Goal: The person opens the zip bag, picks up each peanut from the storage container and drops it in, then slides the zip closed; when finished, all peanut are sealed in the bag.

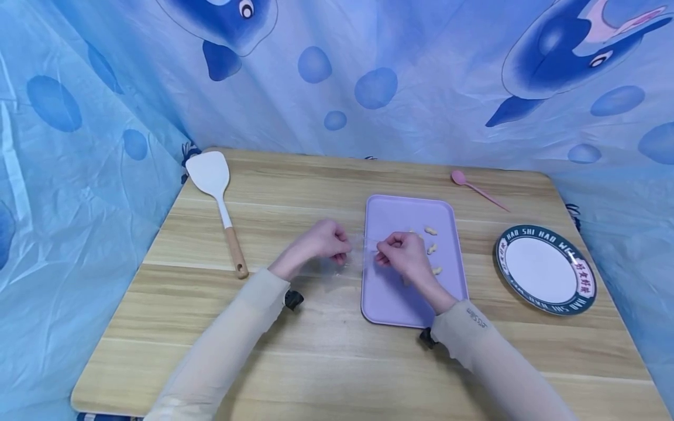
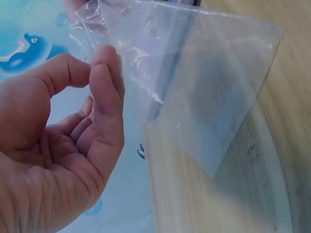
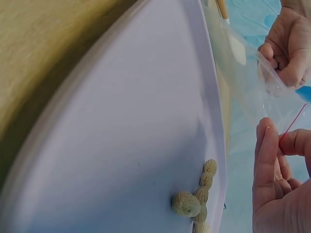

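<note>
A clear plastic zip bag [image 2: 209, 82] is stretched between the two hands, with a thin red line along its mouth in the right wrist view. My left hand [image 1: 330, 240] pinches one side of it between thumb and fingertips. On the other side, my right hand [image 1: 406, 255] pinches the bag's edge near the red line, above a purple tray [image 1: 389, 301]. Several unshelled peanuts [image 3: 186, 204] lie on that tray, partly hidden by the right hand in the head view. The bag hangs down limp over the table beside the tray's left edge.
To the left lies a white spatula [image 1: 209, 173] with a wooden handle. A pink spoon [image 1: 459, 178] is at the back right. Nearer on the right sits a round plate [image 1: 541, 268] with a dark green lettered rim. Blue curtains [image 1: 337, 76] border the wooden table [image 1: 295, 175].
</note>
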Tool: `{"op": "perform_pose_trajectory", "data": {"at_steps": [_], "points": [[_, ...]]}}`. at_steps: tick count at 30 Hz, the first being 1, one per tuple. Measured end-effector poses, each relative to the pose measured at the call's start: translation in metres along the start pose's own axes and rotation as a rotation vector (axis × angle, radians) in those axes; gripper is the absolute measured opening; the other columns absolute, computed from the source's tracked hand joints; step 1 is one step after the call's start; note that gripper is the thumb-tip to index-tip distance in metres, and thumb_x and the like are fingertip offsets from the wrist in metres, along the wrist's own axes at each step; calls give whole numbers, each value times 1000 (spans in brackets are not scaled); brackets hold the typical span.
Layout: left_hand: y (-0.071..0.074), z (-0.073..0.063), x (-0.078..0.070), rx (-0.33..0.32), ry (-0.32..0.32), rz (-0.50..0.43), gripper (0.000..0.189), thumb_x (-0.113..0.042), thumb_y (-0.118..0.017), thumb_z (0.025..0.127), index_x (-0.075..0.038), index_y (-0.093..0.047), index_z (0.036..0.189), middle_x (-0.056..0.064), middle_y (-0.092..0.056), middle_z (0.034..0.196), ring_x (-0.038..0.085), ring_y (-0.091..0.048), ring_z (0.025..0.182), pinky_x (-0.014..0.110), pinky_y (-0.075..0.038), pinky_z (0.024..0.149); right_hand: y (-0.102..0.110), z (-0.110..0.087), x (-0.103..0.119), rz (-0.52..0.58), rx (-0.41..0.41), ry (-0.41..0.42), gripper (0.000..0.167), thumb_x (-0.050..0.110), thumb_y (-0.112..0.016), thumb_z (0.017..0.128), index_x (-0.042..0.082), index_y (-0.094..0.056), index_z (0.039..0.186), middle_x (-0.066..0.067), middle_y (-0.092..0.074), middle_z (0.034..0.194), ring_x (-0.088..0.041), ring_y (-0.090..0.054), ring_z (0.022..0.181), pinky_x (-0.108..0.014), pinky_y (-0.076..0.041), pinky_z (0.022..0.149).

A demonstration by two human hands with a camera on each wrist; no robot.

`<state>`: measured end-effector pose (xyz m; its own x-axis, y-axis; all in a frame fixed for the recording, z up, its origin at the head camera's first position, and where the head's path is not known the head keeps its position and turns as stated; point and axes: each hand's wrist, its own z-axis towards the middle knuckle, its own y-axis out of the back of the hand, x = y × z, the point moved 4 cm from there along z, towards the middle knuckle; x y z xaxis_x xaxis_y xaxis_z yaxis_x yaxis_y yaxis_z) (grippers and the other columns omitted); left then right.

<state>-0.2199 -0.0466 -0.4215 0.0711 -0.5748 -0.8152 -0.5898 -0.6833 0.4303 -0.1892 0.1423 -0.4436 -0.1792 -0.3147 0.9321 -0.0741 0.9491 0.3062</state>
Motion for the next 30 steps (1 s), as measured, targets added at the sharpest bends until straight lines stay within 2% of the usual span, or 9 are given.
{"op": "perform_pose_trajectory", "data": {"at_steps": [8, 12, 16, 20, 25, 27, 30], "points": [[6, -2, 1, 0, -14, -3, 12, -5, -64, 92, 2, -69, 84, 11, -70, 71, 23, -69, 64, 43, -60, 73, 3, -1, -1, -9, 12, -15, 12, 4, -63, 90, -8, -67, 88, -15, -72, 72, -18, -70, 60, -36, -60, 62], [6, -3, -1, -33, -50, 64, 15, -11, -65, 93, -1, -70, 84, 8, -70, 71, 19, -67, 62, 36, -58, 67, 3, -1, -2, -1, 11, -20, 12, 4, -64, 91, -8, -67, 88, -15, -71, 72, -17, -69, 59, -35, -60, 61], [3, -4, -3, -73, -125, 147, 18, -15, -64, 94, 0, -71, 87, 8, -70, 72, 17, -62, 60, 28, -50, 57, 1, -2, -1, 10, 14, -18, 13, 5, -65, 90, -7, -67, 87, -13, -71, 71, -17, -69, 59, -34, -60, 60], [0, -4, -6, -99, -199, 170, 17, -14, -65, 94, 1, -72, 89, 7, -67, 72, 16, -58, 59, 27, -50, 55, -2, -2, 0, 30, 11, -13, 13, 5, -64, 91, -7, -66, 86, -12, -70, 69, -16, -68, 56, -33, -59, 58], [-1, -4, -8, -205, -300, 197, 13, -16, -71, 93, -5, -66, 87, 2, -64, 76, 15, -58, 67, 26, -51, 63, -3, -2, -1, 64, 19, -16, 14, 4, -64, 92, -9, -65, 88, -12, -70, 69, -14, -67, 54, -28, -58, 55], [-2, -6, -9, -235, -352, 188, 14, -15, -72, 91, -5, -63, 94, 3, -64, 83, 16, -60, 74, 27, -52, 67, -3, -2, -1, 70, 20, -16, 15, 4, -64, 92, -10, -65, 89, -13, -70, 69, -14, -67, 54, -28, -58, 54], [-6, -8, -11, -232, -439, 208, 30, -15, -75, 89, -1, -59, 110, 7, -63, 101, 20, -60, 88, 31, -52, 76, -2, -2, 0, 71, 21, -17, 16, 5, -64, 92, -11, -65, 90, -12, -70, 69, -14, -67, 54, -27, -58, 54]]}}
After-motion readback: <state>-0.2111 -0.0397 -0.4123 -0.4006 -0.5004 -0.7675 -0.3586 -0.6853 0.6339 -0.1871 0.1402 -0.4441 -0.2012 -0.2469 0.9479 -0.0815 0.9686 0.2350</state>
